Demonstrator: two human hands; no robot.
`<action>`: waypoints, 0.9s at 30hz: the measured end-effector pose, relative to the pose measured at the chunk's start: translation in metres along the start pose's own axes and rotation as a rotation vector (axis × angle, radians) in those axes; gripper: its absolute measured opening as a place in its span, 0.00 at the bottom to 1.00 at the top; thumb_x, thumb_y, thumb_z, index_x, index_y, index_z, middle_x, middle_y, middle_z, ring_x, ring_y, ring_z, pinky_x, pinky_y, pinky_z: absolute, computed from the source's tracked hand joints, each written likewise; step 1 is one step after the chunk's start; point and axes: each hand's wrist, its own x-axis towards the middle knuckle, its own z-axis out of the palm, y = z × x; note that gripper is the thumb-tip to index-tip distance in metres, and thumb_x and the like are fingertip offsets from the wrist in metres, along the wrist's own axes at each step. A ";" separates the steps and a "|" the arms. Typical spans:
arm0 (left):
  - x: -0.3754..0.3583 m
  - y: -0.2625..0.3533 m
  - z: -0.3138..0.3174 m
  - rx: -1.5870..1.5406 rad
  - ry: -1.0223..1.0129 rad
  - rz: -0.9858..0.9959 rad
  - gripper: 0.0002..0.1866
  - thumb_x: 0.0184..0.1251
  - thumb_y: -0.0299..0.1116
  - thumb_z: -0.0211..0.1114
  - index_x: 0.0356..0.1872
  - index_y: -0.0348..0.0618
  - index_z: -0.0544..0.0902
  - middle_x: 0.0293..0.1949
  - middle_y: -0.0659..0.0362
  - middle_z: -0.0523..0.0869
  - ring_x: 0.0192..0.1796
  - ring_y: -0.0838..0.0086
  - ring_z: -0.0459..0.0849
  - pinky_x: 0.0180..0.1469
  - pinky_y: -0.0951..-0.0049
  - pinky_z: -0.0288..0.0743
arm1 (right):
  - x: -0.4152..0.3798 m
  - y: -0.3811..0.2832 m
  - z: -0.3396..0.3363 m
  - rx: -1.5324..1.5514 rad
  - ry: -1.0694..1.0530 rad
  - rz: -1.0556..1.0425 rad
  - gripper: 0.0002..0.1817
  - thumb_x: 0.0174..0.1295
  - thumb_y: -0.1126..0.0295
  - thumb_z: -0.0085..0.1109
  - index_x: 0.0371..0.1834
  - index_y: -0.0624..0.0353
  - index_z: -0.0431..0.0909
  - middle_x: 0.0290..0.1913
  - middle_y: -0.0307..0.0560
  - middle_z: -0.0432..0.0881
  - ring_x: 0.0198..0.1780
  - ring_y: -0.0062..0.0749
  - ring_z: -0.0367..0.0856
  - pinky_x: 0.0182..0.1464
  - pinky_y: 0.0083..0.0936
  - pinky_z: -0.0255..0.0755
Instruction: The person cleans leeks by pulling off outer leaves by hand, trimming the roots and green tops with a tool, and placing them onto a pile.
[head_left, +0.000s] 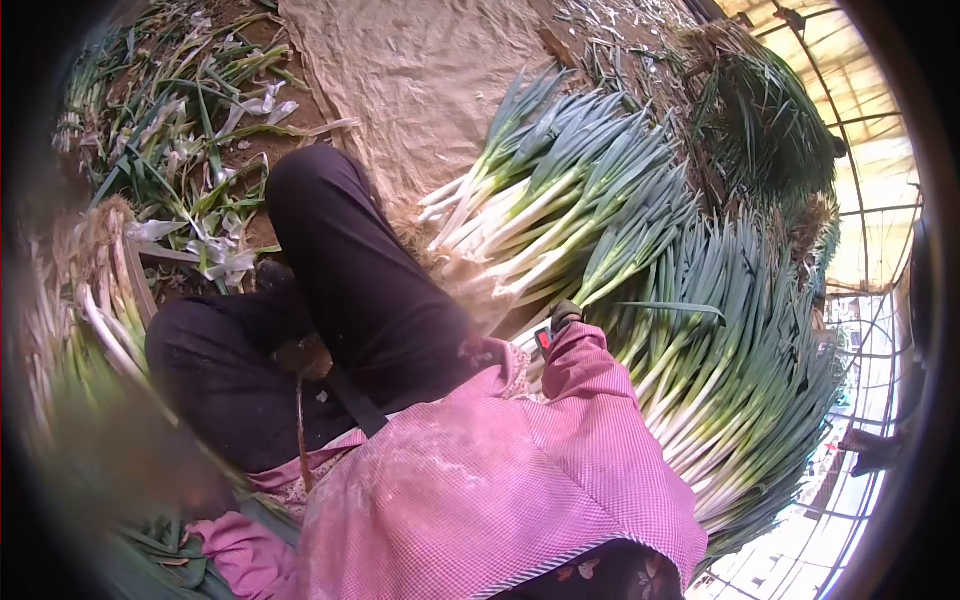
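My right hand [567, 314], in a dark glove, is closed around the lower part of some green onions [632, 250]; their green leaves spread up and to the right. The pink checked sleeve [585, 365] covers that wrist, with a small red and black item [544, 339] beside it. A pile of trimmed green onions [540, 215] with white stems lies just beyond this hand. At the lower left the other pink sleeve [245, 555] shows, but a blurred patch hides my left hand and its fingers.
More green onions [730, 370] are heaped along my right side. Untrimmed stalks with roots [105, 300] stand at the left. Peeled leaf scraps [215, 180] cover the soil at upper left. A brown sheet [400, 80] runs ahead of my bent knees [335, 215]. A framed greenhouse wall [865, 170] is at right.
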 end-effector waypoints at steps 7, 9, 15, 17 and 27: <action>-0.068 -0.006 -0.042 -0.374 0.121 0.029 0.12 0.56 0.26 0.68 0.39 0.34 0.78 0.27 0.54 0.81 0.26 0.70 0.78 0.31 0.66 0.75 | -0.027 -0.005 -0.048 0.554 -0.062 0.355 0.12 0.56 0.65 0.69 0.41 0.57 0.81 0.34 0.42 0.83 0.34 0.27 0.79 0.38 0.30 0.74; -0.086 0.018 -0.071 -0.590 -0.101 -0.234 0.12 0.54 0.28 0.67 0.39 0.35 0.78 0.26 0.51 0.81 0.25 0.66 0.81 0.30 0.63 0.75 | -0.018 -0.013 -0.073 0.659 -0.043 0.466 0.15 0.55 0.66 0.70 0.44 0.58 0.81 0.36 0.42 0.84 0.37 0.27 0.79 0.40 0.30 0.74; -0.111 0.048 -0.136 -1.102 -0.214 -0.330 0.12 0.52 0.22 0.65 0.39 0.38 0.78 0.30 0.63 0.80 0.25 0.81 0.77 0.27 0.78 0.72 | 0.016 -0.144 -0.324 1.289 0.221 -0.302 0.28 0.53 0.77 0.70 0.58 0.68 0.72 0.50 0.50 0.80 0.47 0.32 0.78 0.50 0.30 0.73; -0.118 0.050 -0.149 -1.197 -0.251 -0.304 0.11 0.50 0.23 0.66 0.37 0.40 0.78 0.31 0.64 0.80 0.26 0.82 0.77 0.28 0.79 0.72 | -0.031 -0.226 -0.436 1.231 0.326 -0.732 0.37 0.54 0.81 0.68 0.69 0.66 0.64 0.60 0.49 0.75 0.55 0.32 0.76 0.51 0.27 0.75; -0.143 0.020 -0.149 -1.566 -0.782 -0.198 0.10 0.59 0.28 0.65 0.40 0.36 0.78 0.31 0.62 0.79 0.28 0.81 0.76 0.30 0.80 0.70 | -0.228 -0.527 -0.521 0.557 0.185 -2.002 0.26 0.67 0.69 0.54 0.69 0.53 0.63 0.60 0.48 0.73 0.55 0.33 0.78 0.58 0.35 0.73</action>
